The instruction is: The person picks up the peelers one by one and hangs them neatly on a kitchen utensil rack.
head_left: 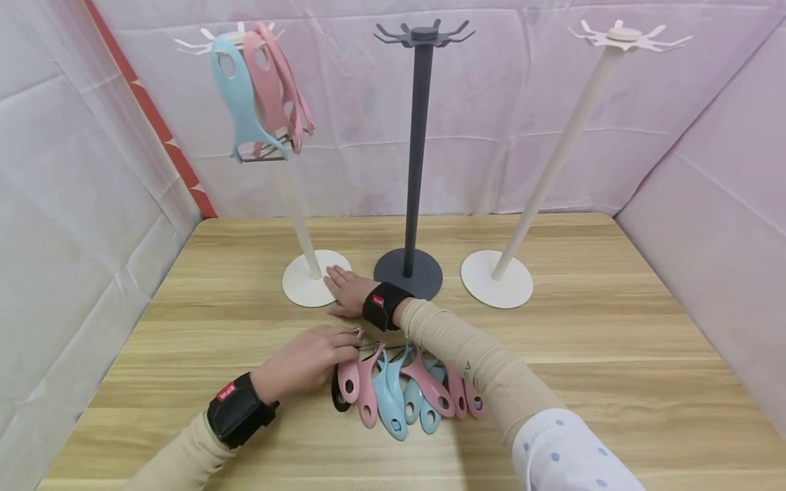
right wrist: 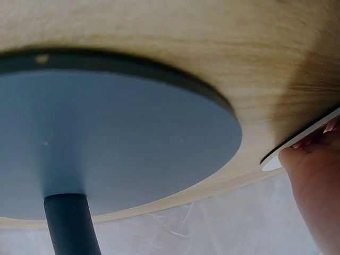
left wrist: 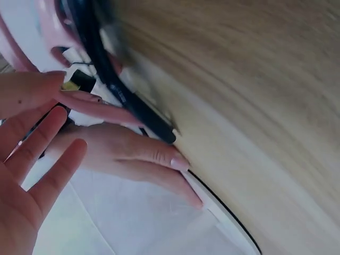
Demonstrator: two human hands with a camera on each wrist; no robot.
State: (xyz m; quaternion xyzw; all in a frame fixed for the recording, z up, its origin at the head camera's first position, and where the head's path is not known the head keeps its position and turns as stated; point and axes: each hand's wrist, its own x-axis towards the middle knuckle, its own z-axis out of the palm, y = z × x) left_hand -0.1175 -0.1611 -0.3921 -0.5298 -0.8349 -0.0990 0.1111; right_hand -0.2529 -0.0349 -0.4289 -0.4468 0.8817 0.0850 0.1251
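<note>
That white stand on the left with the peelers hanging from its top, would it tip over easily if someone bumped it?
Probably fairly easily. The left white stand is a tall thin pole on a small round base, with the hanging peelers loading its top. The right hand rests flat on that base, perhaps steadying it. It looks like light plastic.

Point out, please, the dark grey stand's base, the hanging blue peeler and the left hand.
dark grey stand's base (head_left: 424,273), head view, bare right part of the disc.
hanging blue peeler (head_left: 241,102), head view, middle of its handle.
left hand (head_left: 307,358), head view, back of the hand.
</note>
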